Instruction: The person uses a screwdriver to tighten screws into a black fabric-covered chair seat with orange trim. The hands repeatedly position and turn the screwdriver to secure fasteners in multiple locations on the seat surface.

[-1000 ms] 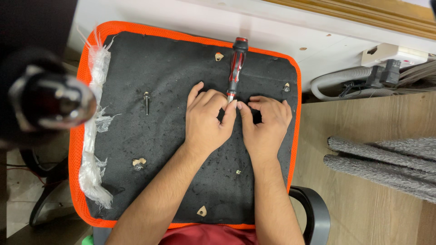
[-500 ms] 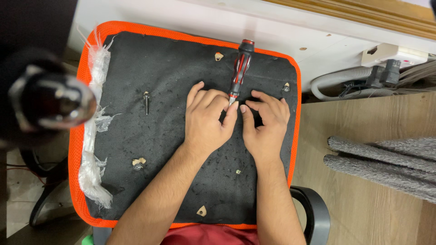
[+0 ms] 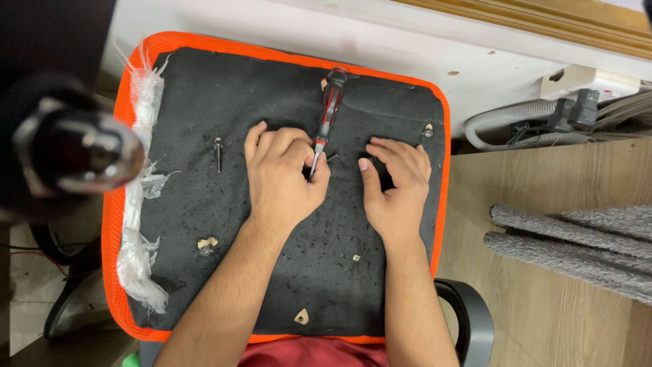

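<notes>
Two bare hands rest on the upturned black fabric-covered chair seat with an orange mesh border [image 3: 204, 95], which serves as the landmark for everything else. Near the seat's middle, the left hand [image 3: 282, 180] is curled closed around the lower shaft of a red-and-black-handled screwdriver [image 3: 329, 109], whose handle leans away toward the seat's far edge while its tip points down at a small dark fitting [image 3: 332, 157] on the fabric. Just to the right, the right hand [image 3: 396, 187] lies mostly open and flat, fingers slightly bent over a dark spot on the seat; whether it pinches anything there cannot be told. A loose dark bolt [image 3: 218, 153] lies left of the left hand, and torn white fibre stuffing [image 3: 139, 190] frays along the seat's left border. Beyond the seat's right border, a grey corrugated hose [image 3: 502, 115] curves under a white shelf. The screwdriver looks light, stiff and easy to steady, best gripped on its ribbed handle for turning force, with fingers low on the shaft only to guide the tip. The seat's fabric looks soft and yielding, so hard pressure may let the tip wander.
</notes>
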